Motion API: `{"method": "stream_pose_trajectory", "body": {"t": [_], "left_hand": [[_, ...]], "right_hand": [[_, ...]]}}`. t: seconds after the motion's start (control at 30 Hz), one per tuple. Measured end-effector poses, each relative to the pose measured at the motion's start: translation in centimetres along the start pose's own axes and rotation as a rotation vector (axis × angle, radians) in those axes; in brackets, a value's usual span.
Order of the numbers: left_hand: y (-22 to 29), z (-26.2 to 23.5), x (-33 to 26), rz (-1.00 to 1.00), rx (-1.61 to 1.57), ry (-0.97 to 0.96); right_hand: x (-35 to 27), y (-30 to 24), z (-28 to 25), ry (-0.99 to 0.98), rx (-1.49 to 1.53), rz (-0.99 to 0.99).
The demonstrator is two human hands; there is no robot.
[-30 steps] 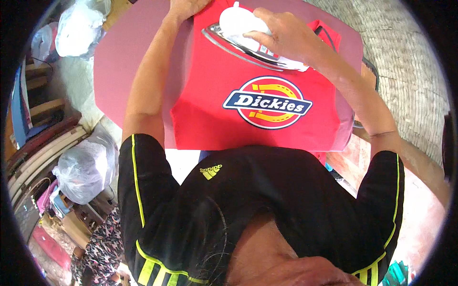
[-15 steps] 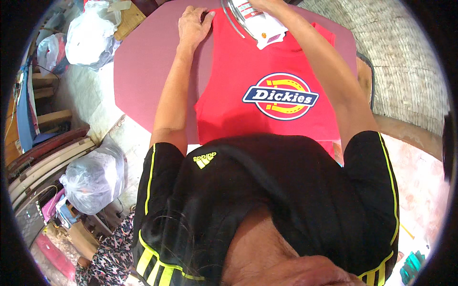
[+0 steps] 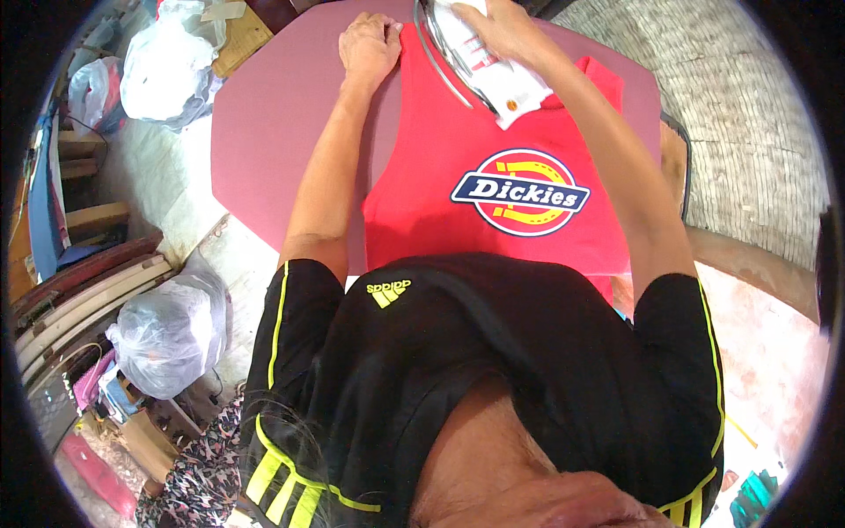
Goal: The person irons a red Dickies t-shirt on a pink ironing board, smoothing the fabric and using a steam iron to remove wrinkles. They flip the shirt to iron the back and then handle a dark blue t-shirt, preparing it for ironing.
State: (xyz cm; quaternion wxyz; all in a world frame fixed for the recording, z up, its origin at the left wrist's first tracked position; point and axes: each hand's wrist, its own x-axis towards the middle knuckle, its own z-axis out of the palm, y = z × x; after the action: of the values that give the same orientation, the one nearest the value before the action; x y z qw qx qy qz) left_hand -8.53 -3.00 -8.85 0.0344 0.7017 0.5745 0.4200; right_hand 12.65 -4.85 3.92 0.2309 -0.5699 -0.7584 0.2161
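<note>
A red sleeveless shirt [image 3: 414, 176] with a round printed emblem on its front lies spread on a mauve padded table [image 3: 264, 132]. My right hand [image 3: 506, 31] is closed round the top of a white clothes iron [image 3: 519, 88], which rests on the upper part of the shirt near the neckline. The iron's metal edge curves along its left side, and an orange dot marks its near end. At the shirt's far left shoulder, my left hand [image 3: 370, 48] has its fingers curled and its thumb against the cloth edge. The fingertips are partly hidden.
Filled plastic bags [image 3: 167, 70] stand beyond the table on the left, and another bag [image 3: 172, 330] sits nearer on the floor. Stacked wooden pieces [image 3: 97, 304] line the left side. A woven mat [image 3: 704, 106] covers the floor at the right.
The iron has moved nearer to me and slightly right, with my right hand on it. My left hand has shifted slightly right, its fingers more curled. The shirt has slid a little nearer.
</note>
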Motion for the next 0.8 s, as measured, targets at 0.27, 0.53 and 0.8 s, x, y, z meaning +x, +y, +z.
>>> {"method": "stream_pose_trajectory", "body": {"t": [0.27, 0.53, 0.8], "left_hand": [[0.5, 0.5, 0.5, 0.015, -0.097, 0.025], [-0.6, -0.6, 2.0, -0.070, -0.067, -0.114], [0.3, -1.9, 3.3, -0.252, -0.205, -0.328]], "right_hand": [[1.7, 2.6, 1.3, 0.066, -0.079, -0.064], [-2.3, 1.2, -2.5, -0.051, -0.002, -0.194], [-2.2, 3.3, -2.7, -0.148, -0.038, -0.297]]}}
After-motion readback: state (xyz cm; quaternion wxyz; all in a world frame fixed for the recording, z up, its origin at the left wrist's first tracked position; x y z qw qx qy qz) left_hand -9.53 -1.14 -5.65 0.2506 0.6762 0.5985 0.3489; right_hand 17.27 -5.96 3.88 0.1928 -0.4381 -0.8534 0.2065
